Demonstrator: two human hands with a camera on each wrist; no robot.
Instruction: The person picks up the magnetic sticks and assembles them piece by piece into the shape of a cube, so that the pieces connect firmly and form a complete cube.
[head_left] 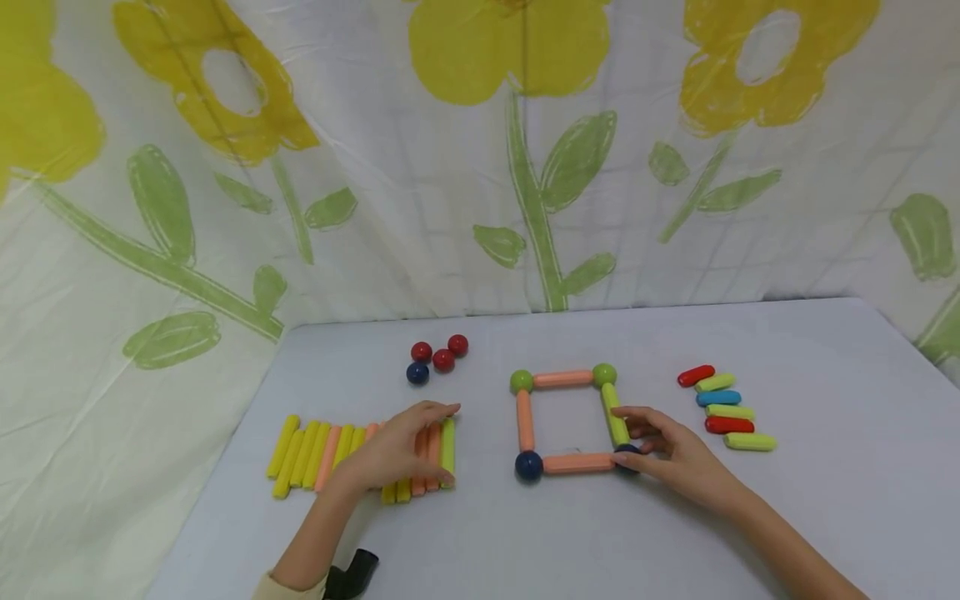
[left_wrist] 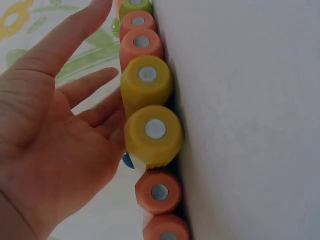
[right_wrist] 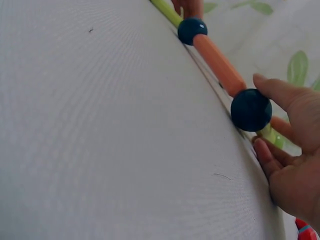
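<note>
Square frame (head_left: 577, 463) of rods and balls. Lies flat on the table (head_left: 525, 542), right of centre in the head view. Looks light, stiff and hard to break; smooth-surfaced, perhaps slippery at the balls. Probably joins by magnets, given metal discs (left_wrist: 155, 128) in rod ends in the left wrist view; may swivel or part at the corners under sideways pull. Best taken at rod mid-length, thumb and forefinger opposed.

Right hand (head_left: 682, 462): fingers curled round lower-right corner, thumb at navy ball (right_wrist: 251, 110), forefinger at lime rod (head_left: 617, 427). Cannot tell how firmly.

Left hand (head_left: 390, 450): thumb and fingers spread apart over row of loose rods (head_left: 327, 457), left of centre; pinching nothing visible.

Also: loose balls (head_left: 443, 360), just left of head-view centre; short rods (head_left: 730, 412), right side.
</note>
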